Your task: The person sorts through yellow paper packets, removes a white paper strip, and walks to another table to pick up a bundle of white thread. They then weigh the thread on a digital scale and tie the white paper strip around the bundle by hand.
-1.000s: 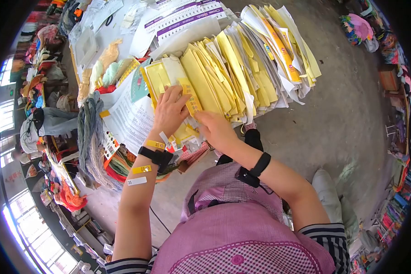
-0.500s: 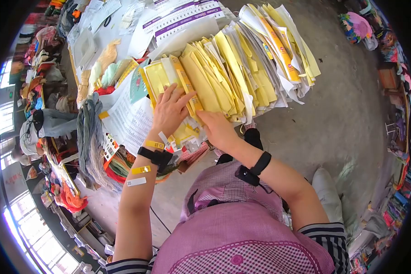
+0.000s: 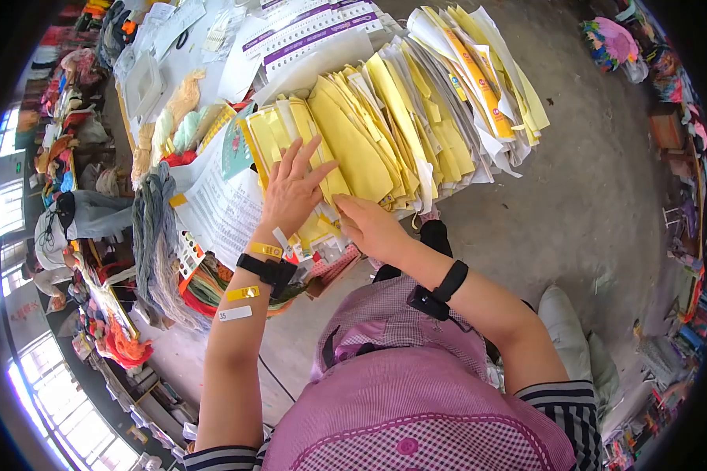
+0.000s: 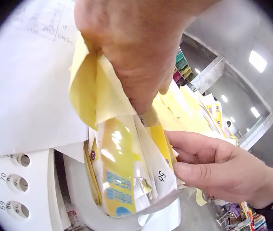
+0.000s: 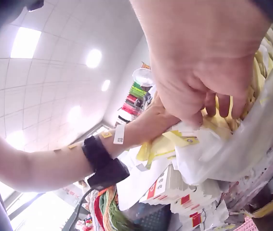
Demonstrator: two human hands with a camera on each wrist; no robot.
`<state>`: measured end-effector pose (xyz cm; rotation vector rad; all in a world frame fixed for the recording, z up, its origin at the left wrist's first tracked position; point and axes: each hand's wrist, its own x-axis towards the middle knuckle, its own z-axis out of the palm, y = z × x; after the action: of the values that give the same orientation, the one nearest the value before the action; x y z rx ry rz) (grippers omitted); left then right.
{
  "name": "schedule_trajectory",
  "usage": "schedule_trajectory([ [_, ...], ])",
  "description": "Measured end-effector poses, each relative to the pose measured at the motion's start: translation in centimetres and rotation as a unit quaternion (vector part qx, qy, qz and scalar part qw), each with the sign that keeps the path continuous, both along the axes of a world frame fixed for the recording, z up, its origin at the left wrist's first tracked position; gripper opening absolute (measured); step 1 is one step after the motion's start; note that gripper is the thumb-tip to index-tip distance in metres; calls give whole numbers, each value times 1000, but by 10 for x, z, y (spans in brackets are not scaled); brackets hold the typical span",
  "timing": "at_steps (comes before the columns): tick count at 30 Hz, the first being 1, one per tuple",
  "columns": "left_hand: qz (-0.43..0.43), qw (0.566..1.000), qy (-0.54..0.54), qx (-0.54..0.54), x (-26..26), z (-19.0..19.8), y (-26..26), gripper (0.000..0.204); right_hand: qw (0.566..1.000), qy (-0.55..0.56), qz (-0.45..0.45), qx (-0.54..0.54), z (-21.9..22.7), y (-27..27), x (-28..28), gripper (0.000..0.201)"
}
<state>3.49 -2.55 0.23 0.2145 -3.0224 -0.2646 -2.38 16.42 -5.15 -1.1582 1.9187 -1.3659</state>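
Observation:
Spread fingers of my left hand [image 3: 292,192] rest on the yellow paper packets [image 3: 269,129] at the left end of a long row in the head view. Just to its right, my right hand [image 3: 375,230] is at the near edge of the row. The left wrist view shows the right thumb [image 4: 194,173] and fingers pinching the edge of a yellow packet [image 4: 159,142]. Beside that packet is a white sleeve marked 56 [image 4: 161,178]. Yellow envelopes [image 3: 349,145] stand packed together to the right of both hands.
White and yellow papers with orange strips [image 3: 479,78] fill the row's right end. Left of the hands lie a written sheet [image 3: 229,200] and grey yarn [image 3: 155,212]. Purple-striped cards [image 3: 322,39] lie at the back. Bundled coloured threads [image 3: 212,286] hang near the table edge.
The packet with the orange printed strip, tilted up between the hands before, has turned away to the left so its strip no longer shows. The left fingers have straightened and spread.

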Motion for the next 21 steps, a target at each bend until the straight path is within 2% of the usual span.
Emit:
schedule_trajectory([
  [2,-23,999,-22,-10,3,-4,-5,28,999,-23,25,-5,4,3,-2,49],
  [4,-29,999,-16,-6,3,-10,-9,22,989,129,-70,-19,9,11,-9,48],
  [5,-29,999,-17,-4,5,-14,-9,22,989,128,-70,-17,11,14,-12,48],
  [7,-24,1000,-6,12,5,-12,-9,18,956,203,-212,12,29,16,-26,51],
  [11,-21,1000,-9,15,4,-11,-8,20,968,145,-200,34,6,22,-48,52],
  [14,-11,1000,-2,17,4,-12,-7,23,988,20,-143,51,3,27,-65,49],
  [18,-15,1000,-10,2,3,-12,-7,23,991,-3,-122,60,8,27,-68,47],
  [20,-16,1000,-13,-3,2,-11,-7,23,987,94,-108,76,14,23,-60,46],
  [21,-19,1000,-15,-7,2,-10,-7,22,987,94,-109,75,16,22,-55,46],
])
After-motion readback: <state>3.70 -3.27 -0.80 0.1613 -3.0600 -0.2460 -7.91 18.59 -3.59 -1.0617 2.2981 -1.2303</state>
